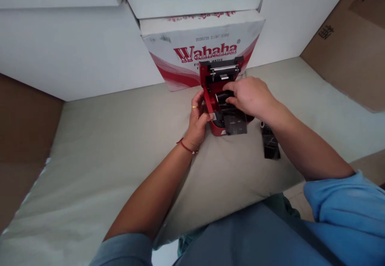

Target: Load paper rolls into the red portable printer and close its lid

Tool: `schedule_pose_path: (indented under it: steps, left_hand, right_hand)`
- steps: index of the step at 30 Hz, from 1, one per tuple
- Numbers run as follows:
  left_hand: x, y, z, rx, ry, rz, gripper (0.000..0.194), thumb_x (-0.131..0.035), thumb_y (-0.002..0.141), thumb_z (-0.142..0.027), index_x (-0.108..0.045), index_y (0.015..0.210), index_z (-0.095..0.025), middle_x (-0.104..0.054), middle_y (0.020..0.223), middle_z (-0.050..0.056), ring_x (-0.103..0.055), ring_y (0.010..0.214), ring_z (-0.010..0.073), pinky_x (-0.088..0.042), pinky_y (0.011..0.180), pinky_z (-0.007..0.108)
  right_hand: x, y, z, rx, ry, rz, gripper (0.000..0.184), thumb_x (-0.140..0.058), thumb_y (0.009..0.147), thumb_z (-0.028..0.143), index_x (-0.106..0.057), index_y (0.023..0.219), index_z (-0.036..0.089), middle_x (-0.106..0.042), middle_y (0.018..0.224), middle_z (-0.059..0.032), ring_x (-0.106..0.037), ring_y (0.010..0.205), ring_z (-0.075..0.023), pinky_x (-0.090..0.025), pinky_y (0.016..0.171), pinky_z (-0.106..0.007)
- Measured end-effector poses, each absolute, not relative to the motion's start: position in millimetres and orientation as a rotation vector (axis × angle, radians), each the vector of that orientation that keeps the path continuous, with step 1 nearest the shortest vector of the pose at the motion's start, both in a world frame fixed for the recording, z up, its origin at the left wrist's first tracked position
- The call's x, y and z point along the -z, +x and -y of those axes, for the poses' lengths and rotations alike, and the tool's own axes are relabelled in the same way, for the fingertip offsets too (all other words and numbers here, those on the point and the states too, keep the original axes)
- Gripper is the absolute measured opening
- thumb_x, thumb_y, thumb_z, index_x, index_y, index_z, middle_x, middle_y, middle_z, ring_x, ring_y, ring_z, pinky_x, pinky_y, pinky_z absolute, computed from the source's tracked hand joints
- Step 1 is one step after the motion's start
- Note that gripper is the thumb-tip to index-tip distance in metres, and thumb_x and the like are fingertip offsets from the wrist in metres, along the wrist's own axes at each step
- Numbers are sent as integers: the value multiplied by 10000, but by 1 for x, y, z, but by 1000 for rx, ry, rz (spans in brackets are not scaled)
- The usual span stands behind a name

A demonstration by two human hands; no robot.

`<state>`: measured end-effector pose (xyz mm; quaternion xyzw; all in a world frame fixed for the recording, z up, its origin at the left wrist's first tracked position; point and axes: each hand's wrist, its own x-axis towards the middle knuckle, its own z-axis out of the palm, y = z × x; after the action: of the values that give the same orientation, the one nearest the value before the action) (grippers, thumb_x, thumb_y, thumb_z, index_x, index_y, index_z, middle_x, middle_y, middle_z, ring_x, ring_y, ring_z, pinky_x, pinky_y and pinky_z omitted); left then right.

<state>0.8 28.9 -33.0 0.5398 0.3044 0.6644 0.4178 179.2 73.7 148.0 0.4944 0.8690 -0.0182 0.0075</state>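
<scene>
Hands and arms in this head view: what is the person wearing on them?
Both hands are bare, no gloves. The left hand has a gold ring on one finger and a thin red cord bracelet at the wrist. Blue sleeves are pushed up to about the elbows, leaving both forearms uncovered.

Printer (221,97) before box (201,45).

A pale beige cloth-covered surface (105,150) carries a small red plastic printer (221,97) with its lid open, a black strip of film (270,142) lying just beside it, and a white cardboard carton printed "Wahaha" in red (201,45) standing behind the printer.
</scene>
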Motion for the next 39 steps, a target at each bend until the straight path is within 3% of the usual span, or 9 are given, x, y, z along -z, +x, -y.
schedule_pose_path:
  steps: [9,15,19,22,26,30,34,36,39]
  left_hand:
    - [32,2,-27,-1662,1326,-779,944,-852,808,-751,-456,1598,-419,-501,1678,45,-487,1565,356,-421,1310,514]
    - [32,3,-28,-1668,1350,-803,884,-807,866,-711,-435,1610,-413,-482,1703,50,-497,1572,353,-413,1321,523]
    - [31,0,-28,-1660,1340,-790,918,-841,830,-717,-451,1601,-407,-494,1693,57,-506,1563,354,-431,1308,515]
    - [30,-1,-28,-1658,1354,-788,920,-846,827,-725,-455,1600,-415,-505,1688,50,-491,1578,350,-433,1309,510]
    - [30,1,-28,-1666,1404,-820,902,-813,841,-772,-456,1596,-430,-521,1678,48,-511,1567,350,-458,1293,508]
    - [25,3,-22,-1706,1487,-942,803,-680,928,-807,-450,1598,-428,-505,1685,59,-524,1558,336,-464,1286,506]
    - [5,3,0,-1852,1765,-1252,598,-554,1059,-654,-515,1576,-357,-507,1640,101,-469,1579,339,-362,1343,575]
    - [-5,5,14,-1943,2015,-1285,551,-571,1057,-565,-565,1547,-315,-576,1517,117,-507,1516,350,-376,1317,609]
    - [-13,14,27,-1825,2380,-1257,411,-609,1033,-396,-678,1431,-320,-667,1308,91,-616,1333,314,-482,1201,570]
  right_hand:
    - [-136,153,-90,-33,1440,-2592,349,-672,972,260,-833,1278,221,-850,1190,-170,-776,1036,-352,-549,798,-392]
    - [-143,144,-91,38,1409,-2547,348,-656,978,195,-819,1284,163,-836,1236,-208,-775,1120,-365,-531,874,-399]
    - [-152,161,-85,217,1315,-2720,450,-696,1000,267,-743,1444,210,-839,1263,-146,-770,1107,-324,-534,903,-390]
    - [-150,187,-63,366,1301,-2989,374,-614,1070,305,-756,1406,222,-854,1194,-93,-775,1075,-294,-563,934,-403]
    - [-123,226,-18,391,1111,-3299,405,-566,1119,393,-753,1414,187,-781,1441,-152,-708,1336,-340,-555,1151,-521]
    - [-91,250,18,273,1150,-3310,590,-561,1133,394,-491,1701,255,-550,1730,-136,-485,1628,-324,-365,1351,-621]
    - [-79,255,30,234,1201,-3287,668,-545,1143,360,-338,1775,302,-493,1772,-111,-418,1674,-296,-283,1386,-643]
    - [-80,254,31,236,1196,-3298,633,-537,1150,371,-375,1755,285,-506,1761,-125,-430,1667,-306,-262,1386,-666]
    - [-87,255,28,324,1179,-3347,547,-544,1150,427,-504,1676,282,-566,1718,-129,-491,1628,-329,-284,1372,-682]
